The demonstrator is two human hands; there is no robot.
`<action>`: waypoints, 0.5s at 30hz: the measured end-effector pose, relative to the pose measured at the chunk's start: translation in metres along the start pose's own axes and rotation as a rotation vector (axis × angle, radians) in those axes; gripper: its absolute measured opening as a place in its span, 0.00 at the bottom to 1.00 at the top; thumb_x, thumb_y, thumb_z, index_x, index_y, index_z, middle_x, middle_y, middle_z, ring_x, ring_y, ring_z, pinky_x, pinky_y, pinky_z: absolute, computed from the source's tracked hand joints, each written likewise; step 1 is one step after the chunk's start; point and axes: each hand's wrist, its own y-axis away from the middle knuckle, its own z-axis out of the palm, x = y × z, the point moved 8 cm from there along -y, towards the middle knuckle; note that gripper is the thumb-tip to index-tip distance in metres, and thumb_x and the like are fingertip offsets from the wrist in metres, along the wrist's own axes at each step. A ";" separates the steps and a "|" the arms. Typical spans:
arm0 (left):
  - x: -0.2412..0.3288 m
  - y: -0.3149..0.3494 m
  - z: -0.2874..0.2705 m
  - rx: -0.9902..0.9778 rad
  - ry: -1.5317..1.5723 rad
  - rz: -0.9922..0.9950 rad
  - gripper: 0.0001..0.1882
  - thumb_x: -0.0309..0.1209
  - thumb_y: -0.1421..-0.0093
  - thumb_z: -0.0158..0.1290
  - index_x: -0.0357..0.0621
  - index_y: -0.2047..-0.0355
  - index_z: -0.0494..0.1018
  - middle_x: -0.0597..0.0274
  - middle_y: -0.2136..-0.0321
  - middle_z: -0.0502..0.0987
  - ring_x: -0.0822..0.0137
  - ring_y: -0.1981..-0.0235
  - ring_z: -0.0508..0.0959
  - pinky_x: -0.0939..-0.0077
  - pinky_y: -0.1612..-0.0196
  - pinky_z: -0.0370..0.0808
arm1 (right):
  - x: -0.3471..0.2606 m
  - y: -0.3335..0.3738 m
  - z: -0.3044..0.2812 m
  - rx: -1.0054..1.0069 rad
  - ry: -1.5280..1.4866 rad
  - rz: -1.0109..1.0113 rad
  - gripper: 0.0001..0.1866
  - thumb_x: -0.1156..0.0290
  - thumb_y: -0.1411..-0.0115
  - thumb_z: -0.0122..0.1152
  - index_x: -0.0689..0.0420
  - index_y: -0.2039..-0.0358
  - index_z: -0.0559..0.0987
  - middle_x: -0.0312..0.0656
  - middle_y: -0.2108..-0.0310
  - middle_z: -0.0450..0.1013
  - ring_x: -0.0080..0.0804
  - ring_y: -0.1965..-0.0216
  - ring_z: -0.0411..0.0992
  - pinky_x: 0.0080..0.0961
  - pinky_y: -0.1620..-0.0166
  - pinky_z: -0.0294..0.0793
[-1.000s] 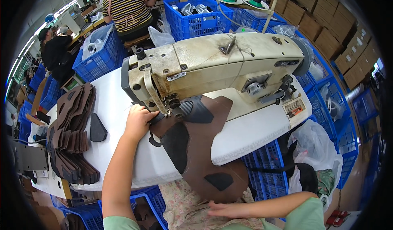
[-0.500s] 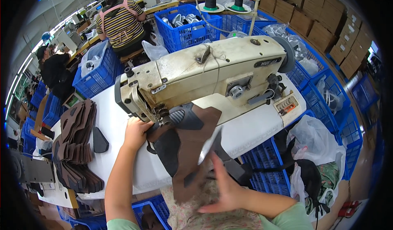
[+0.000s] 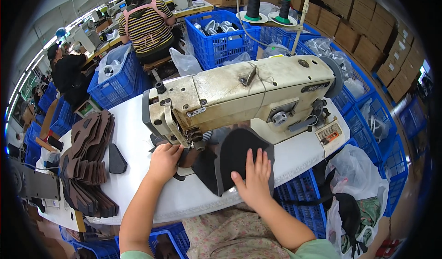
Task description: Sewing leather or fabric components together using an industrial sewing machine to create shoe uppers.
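My right hand [image 3: 255, 185] lies flat, fingers spread, on panel [image 3: 234, 155]; left hand [image 3: 164, 162]: can't tell grip. Panel's long axis near-far, tip near.

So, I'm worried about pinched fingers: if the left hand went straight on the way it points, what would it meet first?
The left hand would probably meet the sewing machine first, around its presser foot, though depth there is hard to judge.

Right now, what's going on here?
Someone is working at an industrial sewing machine. The right hand lies spread on a black panel; the left hand is close to the machine's needle end, its exact grip hidden. To the left, a stack of brown cut pieces lies on the white tabletop, with one loose black piece beside it.
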 end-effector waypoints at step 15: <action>0.028 0.004 0.009 -0.160 -0.093 -0.141 0.25 0.30 0.52 0.54 0.31 0.53 0.74 0.47 0.52 0.76 0.54 0.49 0.74 0.62 0.49 0.72 | 0.016 -0.090 -0.033 0.363 -0.383 -0.163 0.10 0.71 0.40 0.56 0.62 0.62 0.79 0.50 0.59 0.76 0.52 0.55 0.74 0.42 0.52 0.73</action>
